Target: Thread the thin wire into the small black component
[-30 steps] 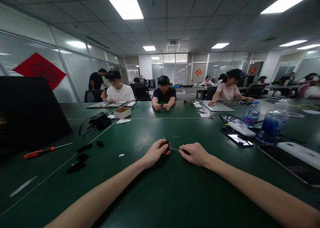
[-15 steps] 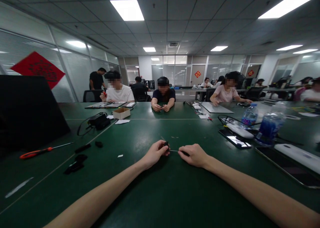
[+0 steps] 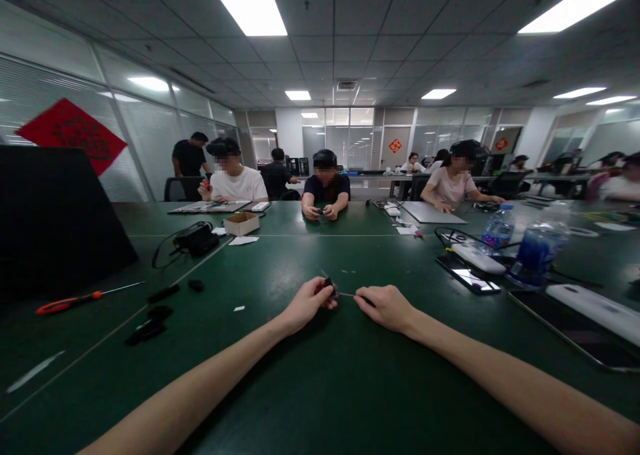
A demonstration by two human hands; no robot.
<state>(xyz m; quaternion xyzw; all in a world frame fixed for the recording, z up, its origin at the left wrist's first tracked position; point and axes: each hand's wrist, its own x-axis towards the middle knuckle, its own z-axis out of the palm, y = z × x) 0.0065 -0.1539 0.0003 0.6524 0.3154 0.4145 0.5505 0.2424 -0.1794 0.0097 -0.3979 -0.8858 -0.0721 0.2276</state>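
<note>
My left hand (image 3: 306, 303) pinches a small black part (image 3: 329, 283) above the middle of the green table (image 3: 320, 382). What kind of part it is, I cannot make out. Opposite it, my right hand (image 3: 384, 306) is closed around a screwdriver whose handle is mostly hidden in the fist. The thin metal shaft (image 3: 346, 294) of the screwdriver points left and reaches the black part; whether its tip touches is too small to tell.
To the left lie an orange-and-black screwdriver (image 3: 70, 303), several black pieces (image 3: 150, 325) and a black monitor-like panel (image 3: 55, 222). A small open box (image 3: 241, 224) stands farther back. Phones (image 3: 467, 272) and water bottles (image 3: 537, 248) are at right. Co-workers (image 3: 326, 185) sit across the table.
The black part in my left hand has tilted slightly, and the shaft now slants a little more. Both hands stay in nearly the same place; the whole view has shifted slightly.
</note>
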